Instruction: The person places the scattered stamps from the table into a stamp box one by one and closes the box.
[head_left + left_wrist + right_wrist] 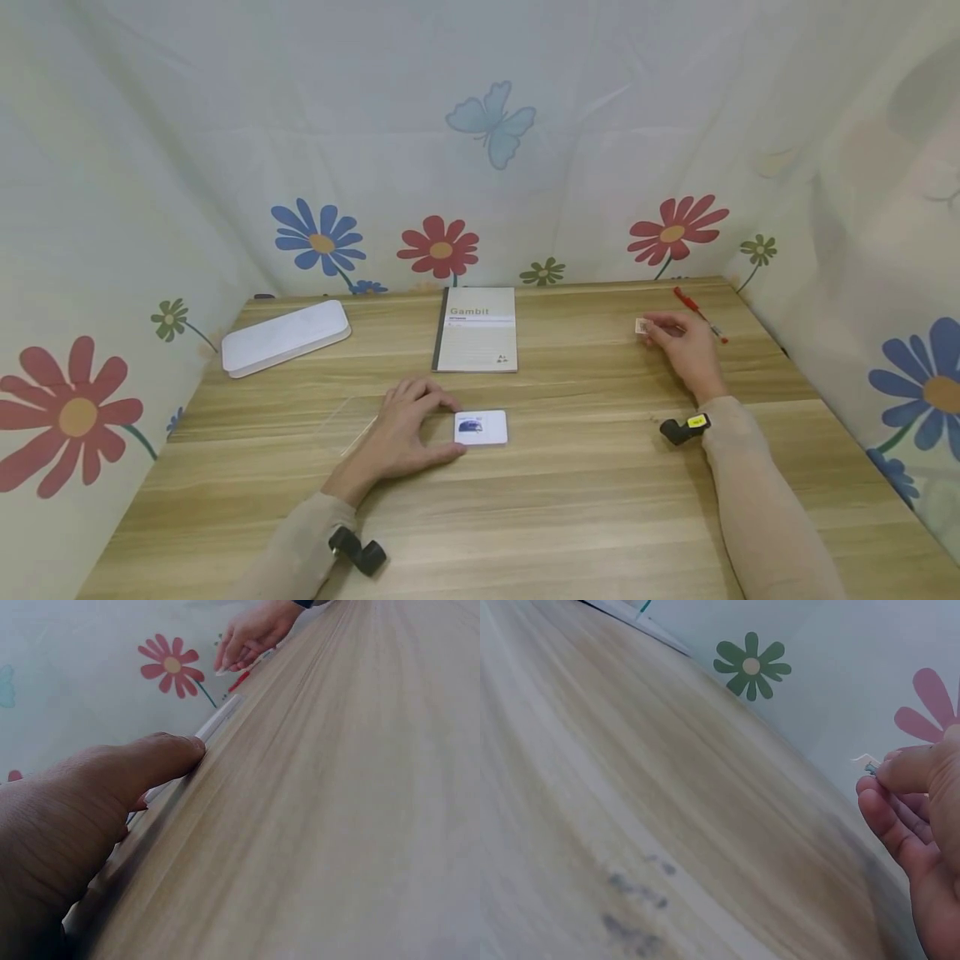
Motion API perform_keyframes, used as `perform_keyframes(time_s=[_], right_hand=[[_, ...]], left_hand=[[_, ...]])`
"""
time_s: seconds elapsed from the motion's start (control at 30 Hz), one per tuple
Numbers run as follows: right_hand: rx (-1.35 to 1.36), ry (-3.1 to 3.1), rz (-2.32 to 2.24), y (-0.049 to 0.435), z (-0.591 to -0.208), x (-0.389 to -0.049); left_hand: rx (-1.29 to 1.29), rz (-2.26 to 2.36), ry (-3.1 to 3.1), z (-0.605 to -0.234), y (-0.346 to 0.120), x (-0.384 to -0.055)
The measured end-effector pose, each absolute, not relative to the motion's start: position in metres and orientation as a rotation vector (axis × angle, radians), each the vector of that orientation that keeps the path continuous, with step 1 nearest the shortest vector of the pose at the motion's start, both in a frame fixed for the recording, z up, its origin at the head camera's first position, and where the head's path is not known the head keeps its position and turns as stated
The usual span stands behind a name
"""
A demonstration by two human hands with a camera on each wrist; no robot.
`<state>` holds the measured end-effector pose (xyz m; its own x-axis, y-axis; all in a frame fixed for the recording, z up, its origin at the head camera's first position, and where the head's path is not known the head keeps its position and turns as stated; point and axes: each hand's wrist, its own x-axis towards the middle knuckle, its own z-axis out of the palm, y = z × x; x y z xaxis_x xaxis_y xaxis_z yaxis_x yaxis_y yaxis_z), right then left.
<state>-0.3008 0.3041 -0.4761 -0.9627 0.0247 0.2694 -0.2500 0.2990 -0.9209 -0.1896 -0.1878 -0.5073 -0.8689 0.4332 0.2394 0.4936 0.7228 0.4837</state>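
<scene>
one pale curtain [360, 125], printed with red, blue and green flowers and a light-blue butterfly, hangs behind and on both sides of a wood-grain table [570, 517]. two beige sleeves [765, 500] reach across the tabletop, each with a small black camera at the wrist. toward the back, near the middle, lies a notebook [477, 350] marked "gambit", its dark spine on the left. farther left, a white case [285, 337] rests at a slant. the left hand [401, 429] is partly spread, thumb at the near corner and forefinger at the far corner, holding a white card by its left end. the right hand [686, 350] has its fingers bent in, thumb and fingertips pinching a tiny stamp. a clear sheet [341, 425], its outline faint, lies beside the left hand, partly hidden by it. the white card [495, 427] lies flat in front of the notebook, a dark-blue picture on its left half. a red pen [686, 299] lies just beyond the right hand. smallest is the pale stamp [641, 326], held at the fingertips, right of the notebook.
</scene>
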Motion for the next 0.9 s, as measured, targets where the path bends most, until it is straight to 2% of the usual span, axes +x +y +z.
perform_keyframes(time_s=[0.27, 0.9], right_hand=[[0.163, -2.336, 1.755, 0.308, -0.483, -0.311], [0.220, -2.407, 1.701, 0.281, -0.445, -0.294]], left_hand=[[-0.762, -0.837, -2.814, -0.507, -0.188, -0.189], [-0.762, -0.829, -2.813, -0.507, -0.188, -0.190]])
